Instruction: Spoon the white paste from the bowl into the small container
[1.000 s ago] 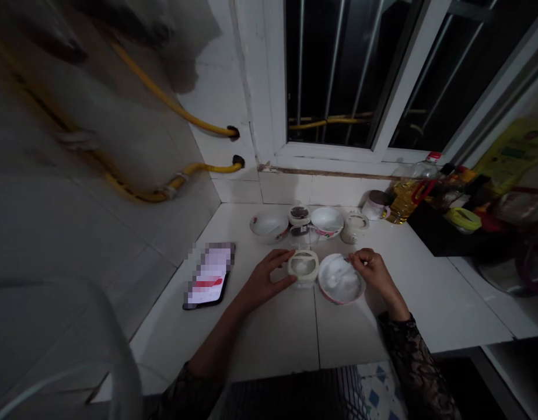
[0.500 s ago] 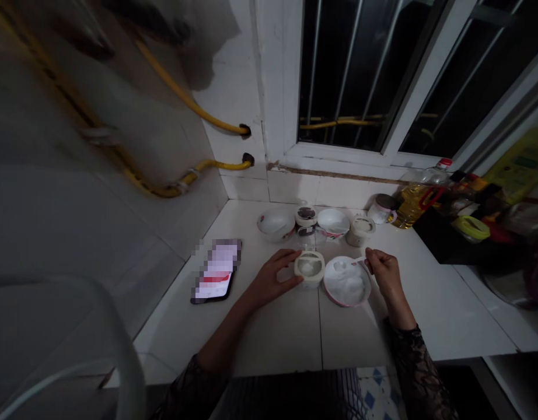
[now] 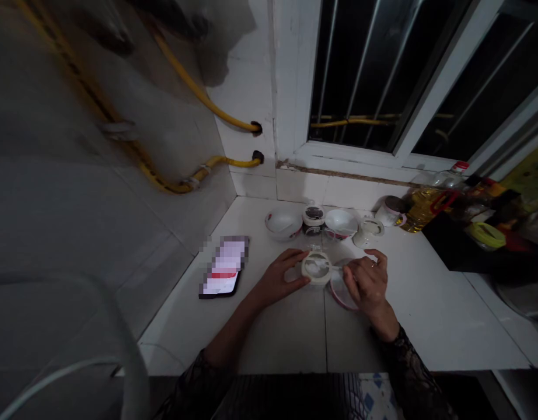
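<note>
White tiled counter filling lower centre of frame. Left hand curling half-shut, gripping side of small white jar at centre frame. Right hand closing in pinch, holding small white spoon over jar mouth and covering most of pink-rimmed bowl just right of jar. Phone lying left of centre, screen blurred. Oil bottle standing at right, label too small for reading.

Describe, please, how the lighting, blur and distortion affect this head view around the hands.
Head view: dim, light pooling on the white counter, so the left hand on the round jar and the right hand pinching a spoon read clearly; the yellow hoses smear with blur at left; wide-angle distortion bends the window frame; the phone screen is pixelated.
</note>
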Demonstrator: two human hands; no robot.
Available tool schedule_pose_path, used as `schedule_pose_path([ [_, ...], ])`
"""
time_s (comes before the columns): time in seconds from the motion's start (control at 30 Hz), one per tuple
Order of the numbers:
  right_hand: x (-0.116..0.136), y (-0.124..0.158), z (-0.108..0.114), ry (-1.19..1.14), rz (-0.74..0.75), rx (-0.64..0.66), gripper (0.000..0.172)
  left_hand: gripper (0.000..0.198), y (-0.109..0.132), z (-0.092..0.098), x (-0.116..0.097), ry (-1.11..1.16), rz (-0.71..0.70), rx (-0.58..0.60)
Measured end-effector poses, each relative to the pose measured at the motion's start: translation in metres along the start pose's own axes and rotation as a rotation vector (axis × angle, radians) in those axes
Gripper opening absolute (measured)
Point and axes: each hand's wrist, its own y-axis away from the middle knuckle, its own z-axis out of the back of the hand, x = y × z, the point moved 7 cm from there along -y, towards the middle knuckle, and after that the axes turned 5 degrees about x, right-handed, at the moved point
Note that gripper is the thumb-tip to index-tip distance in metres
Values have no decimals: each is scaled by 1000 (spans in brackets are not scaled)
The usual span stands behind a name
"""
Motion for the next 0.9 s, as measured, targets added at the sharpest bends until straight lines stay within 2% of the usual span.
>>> schedule_pose_path([
  [0.13, -28, 6, 18, -27, -142, -11, 23, 53, 0, 0, 0, -12, 3, 1],
  [0.33, -68, 28, 36, 42, -197, 157, 34, 52, 0, 1, -2, -17, 13, 5],
  [0.47, -76, 46, 24, -50, -222, 399, 38, 52, 0, 1, -3, -18, 18, 16],
  [0.53, -75, 53, 16, -127, -234, 481, 41, 51, 0, 1, -3, -23, 19, 12],
  [0.63, -77, 58, 12, -174, -285, 478, 45, 52, 1, 1, -3, -31, 7, 9],
  [0.77, -86, 58, 18, -185, -348, 418, 44, 52, 1, 1, -4, -44, 6, 16],
  [0.9, -88, 59, 19, -242, -398, 448, 42, 52, 0, 1, -4, -43, 6, 13],
])
